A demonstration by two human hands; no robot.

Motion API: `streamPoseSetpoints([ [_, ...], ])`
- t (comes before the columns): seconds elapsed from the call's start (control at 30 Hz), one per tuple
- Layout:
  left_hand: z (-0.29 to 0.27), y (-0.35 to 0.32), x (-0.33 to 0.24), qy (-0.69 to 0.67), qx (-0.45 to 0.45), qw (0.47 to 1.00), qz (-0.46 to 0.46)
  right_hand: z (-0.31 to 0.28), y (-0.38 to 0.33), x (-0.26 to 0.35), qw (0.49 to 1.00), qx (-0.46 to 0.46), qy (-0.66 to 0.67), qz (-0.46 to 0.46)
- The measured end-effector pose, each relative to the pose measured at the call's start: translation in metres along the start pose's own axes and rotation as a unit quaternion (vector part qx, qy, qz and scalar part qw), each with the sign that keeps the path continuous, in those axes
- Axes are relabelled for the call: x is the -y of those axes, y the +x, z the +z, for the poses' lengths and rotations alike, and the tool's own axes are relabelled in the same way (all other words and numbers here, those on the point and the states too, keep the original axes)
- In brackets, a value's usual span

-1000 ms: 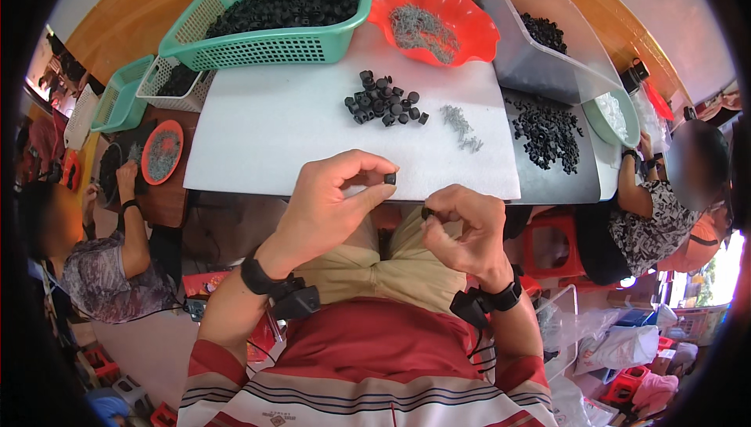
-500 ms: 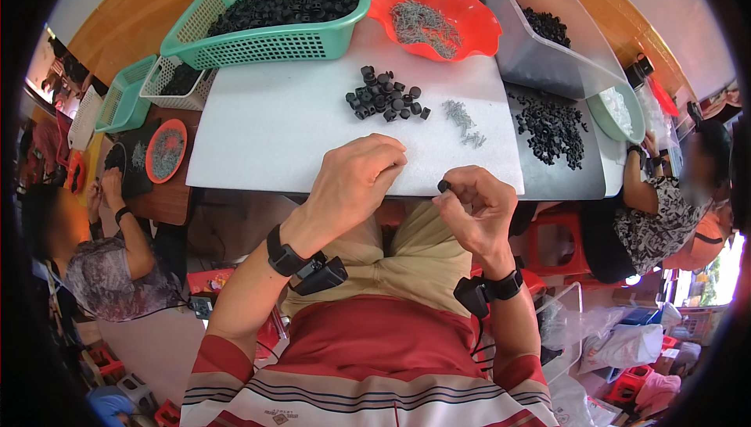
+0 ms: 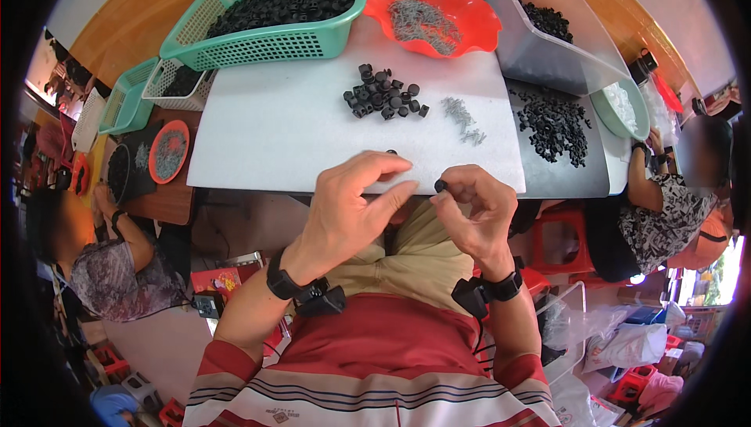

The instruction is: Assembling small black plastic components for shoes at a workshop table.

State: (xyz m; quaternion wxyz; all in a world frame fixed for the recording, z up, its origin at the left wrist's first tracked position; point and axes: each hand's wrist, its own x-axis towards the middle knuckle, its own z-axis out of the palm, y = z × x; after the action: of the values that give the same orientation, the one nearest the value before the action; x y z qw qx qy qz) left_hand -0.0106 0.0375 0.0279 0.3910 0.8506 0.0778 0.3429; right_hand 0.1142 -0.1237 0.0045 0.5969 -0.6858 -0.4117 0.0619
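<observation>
Between the thumb and index finger of my right hand [image 3: 477, 206] is a small black plastic part [image 3: 440, 185], pinched at the near edge of the white foam board [image 3: 258, 126]. My left hand [image 3: 356, 196] is to its left, thumb and index finger apart, with nothing visible between them. Just past its knuckles, another black piece [image 3: 392, 152] shows partly, the rest hidden by the hand. Beyond both hands lies a pile of black plastic knobs [image 3: 383, 95]. To the pile's right is a small heap of grey metal pins or screws [image 3: 464, 120].
A green basket of black parts [image 3: 266, 45], a red scalloped bowl of grey pins [image 3: 485, 16] and a clear bin [image 3: 547, 52] line the back. Small black pieces [image 3: 554, 130] cover a dark sheet at right. One person [image 3: 133, 263] works at left, another [image 3: 665, 208] at right.
My left hand has opened, its thumb swinging away from the index finger, and a black piece now shows beyond it. My right hand keeps its pinch nearly in place.
</observation>
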Motion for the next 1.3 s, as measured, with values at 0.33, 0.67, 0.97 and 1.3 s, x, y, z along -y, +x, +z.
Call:
streamPoseSetpoints([
  [0.33, 0.007, -0.009, -0.002, -0.360, 0.120, 0.884, -0.274, 0.000, 0.000, 0.016, 0.990, 0.036, -0.058, -0.125],
  [0.67, 0.012, -0.017, 0.001, -0.428, 0.092, 0.841, -0.318, -0.038, 0.024, 0.012, 0.987, 0.040, -0.155, 0.007],
  [0.97, 0.014, -0.023, -0.001, -0.403, 0.101, 0.862, -0.291, -0.054, 0.049, -0.017, 0.929, 0.055, -0.366, -0.030],
  [1.3, 0.010, -0.022, -0.010, -0.391, 0.150, 0.848, -0.324, -0.051, 0.055, -0.023, 0.898, 0.068, -0.429, -0.073],
])
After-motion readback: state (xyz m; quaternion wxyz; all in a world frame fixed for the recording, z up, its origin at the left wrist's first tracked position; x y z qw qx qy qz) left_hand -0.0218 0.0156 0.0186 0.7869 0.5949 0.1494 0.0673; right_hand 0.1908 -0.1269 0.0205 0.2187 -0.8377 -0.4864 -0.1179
